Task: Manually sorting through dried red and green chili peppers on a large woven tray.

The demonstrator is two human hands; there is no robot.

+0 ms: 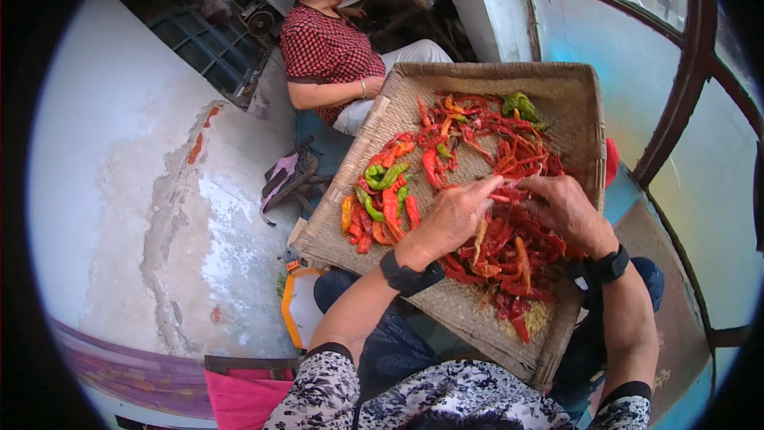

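I see the left hand (455, 216) and right hand (562, 204) close together, fingers curled; their grip I can't tell. The red pepper heap (501, 255) extends nearward beneath, along the woven tray (577, 115)'s right edge.

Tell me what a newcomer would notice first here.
The heap of red peppers on the right side of the large woven tray stands out, with the left hand and right hand over it. Green peppers catch the eye near the tray's left edge. Beyond that edge sits a person in a patterned red shirt.
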